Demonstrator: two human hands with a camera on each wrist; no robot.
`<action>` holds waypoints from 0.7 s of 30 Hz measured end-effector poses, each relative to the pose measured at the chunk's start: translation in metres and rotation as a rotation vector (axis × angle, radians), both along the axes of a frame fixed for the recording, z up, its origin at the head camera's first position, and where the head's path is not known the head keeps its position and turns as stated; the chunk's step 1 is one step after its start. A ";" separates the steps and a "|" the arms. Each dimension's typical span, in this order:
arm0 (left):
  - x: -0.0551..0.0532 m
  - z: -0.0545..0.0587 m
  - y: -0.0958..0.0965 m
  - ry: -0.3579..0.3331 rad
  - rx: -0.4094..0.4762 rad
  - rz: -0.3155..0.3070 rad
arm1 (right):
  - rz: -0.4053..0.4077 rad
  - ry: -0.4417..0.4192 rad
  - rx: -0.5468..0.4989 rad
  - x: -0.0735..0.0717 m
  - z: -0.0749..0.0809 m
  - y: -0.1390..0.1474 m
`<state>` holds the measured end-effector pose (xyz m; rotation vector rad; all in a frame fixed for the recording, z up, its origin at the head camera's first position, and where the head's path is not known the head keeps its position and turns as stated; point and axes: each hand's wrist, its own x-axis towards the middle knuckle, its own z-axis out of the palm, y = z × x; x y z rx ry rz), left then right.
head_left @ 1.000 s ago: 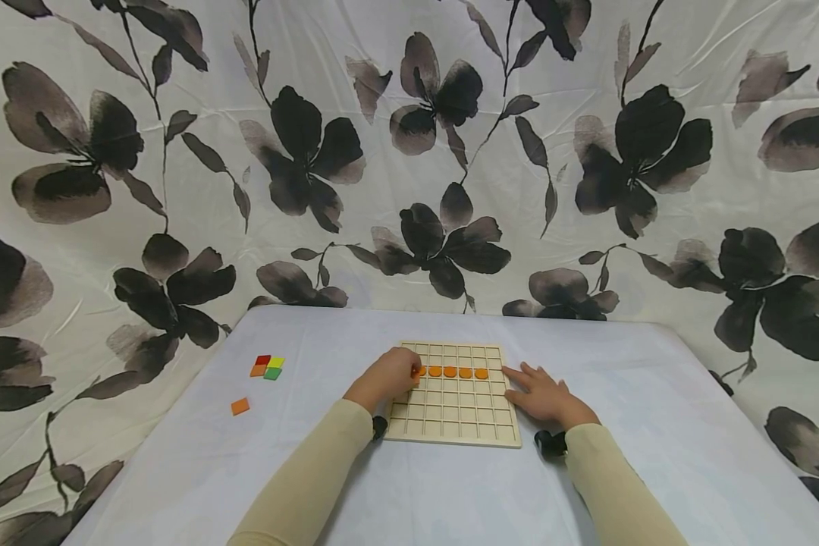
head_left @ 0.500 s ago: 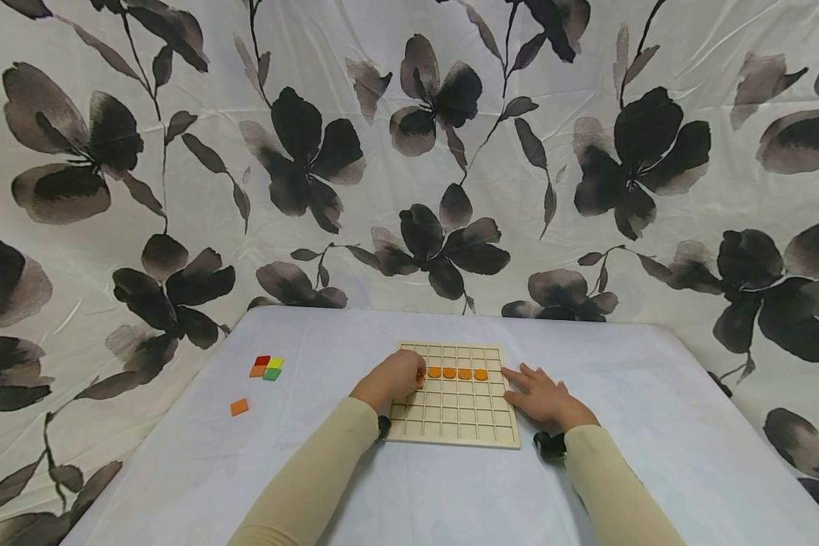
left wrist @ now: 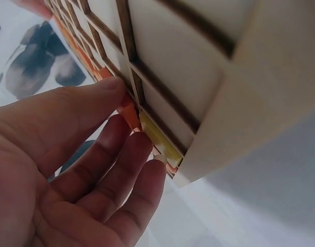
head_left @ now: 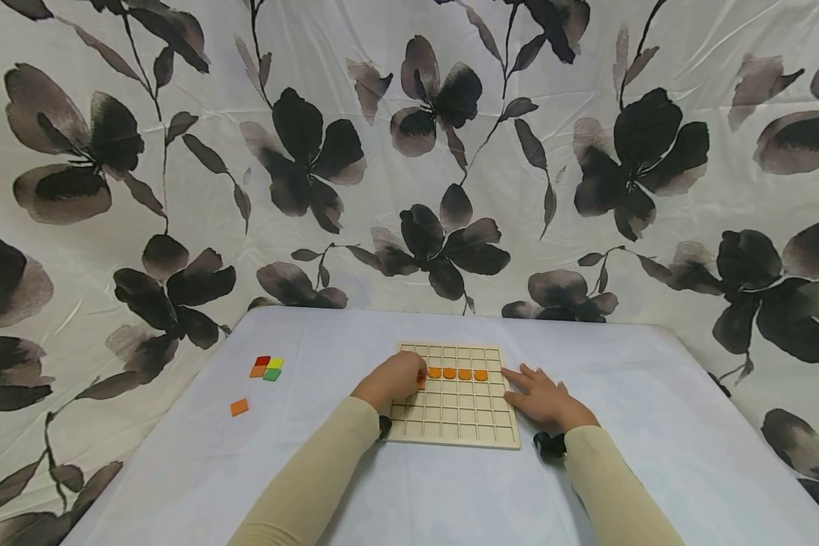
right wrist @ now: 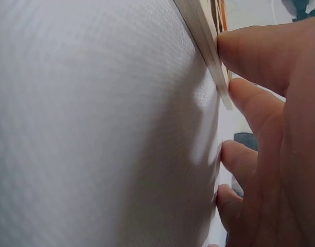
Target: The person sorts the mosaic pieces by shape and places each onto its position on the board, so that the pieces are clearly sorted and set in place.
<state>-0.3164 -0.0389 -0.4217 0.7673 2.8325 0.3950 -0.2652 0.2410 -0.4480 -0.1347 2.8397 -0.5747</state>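
A pale wooden grid board (head_left: 453, 417) lies on the table, with a row of orange discs (head_left: 450, 374) in its upper part. My left hand (head_left: 397, 379) is over the board's left side, its thumb and fingers pinching a small orange piece (left wrist: 127, 111) at the grid. Its full shape is hidden by the fingers. A yellowish piece (left wrist: 160, 139) shows in the grid beside the fingertips in the left wrist view. My right hand (head_left: 544, 396) rests at the board's right edge, fingers spread, thumb and forefinger touching the rim.
On the white-covered table (head_left: 314, 334), a red tile (head_left: 263, 361), a yellow tile (head_left: 275, 362), a green tile (head_left: 272, 374) and an orange tile (head_left: 257, 371) lie together at the left. Another orange tile (head_left: 240, 407) lies nearer. A floral cloth (head_left: 437, 174) hangs behind.
My left hand has shifted slightly to the right along the row and then stayed there, still pinching the orange piece. The right hand keeps its place at the board's edge.
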 end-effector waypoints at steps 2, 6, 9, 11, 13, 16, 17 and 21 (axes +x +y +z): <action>0.000 0.000 0.000 0.005 -0.003 -0.003 | 0.001 0.004 0.003 0.000 0.000 0.000; -0.001 -0.002 -0.001 -0.001 -0.005 0.004 | 0.004 0.011 0.004 0.001 -0.002 0.000; -0.001 -0.003 -0.002 -0.020 0.002 0.019 | 0.003 0.008 0.005 0.000 -0.003 0.000; -0.002 -0.003 -0.002 -0.032 0.011 0.027 | 0.002 0.006 0.008 -0.001 -0.004 0.001; -0.001 -0.004 -0.003 -0.040 0.016 0.030 | -0.003 0.000 0.008 -0.001 -0.004 0.001; -0.001 -0.004 -0.006 -0.038 0.032 0.027 | -0.004 0.000 0.009 -0.001 -0.004 0.000; -0.001 -0.004 -0.007 -0.037 0.039 0.024 | -0.003 0.001 0.010 -0.002 -0.004 0.000; 0.002 -0.001 -0.011 -0.037 0.087 0.029 | 0.001 0.001 0.013 -0.001 -0.002 0.000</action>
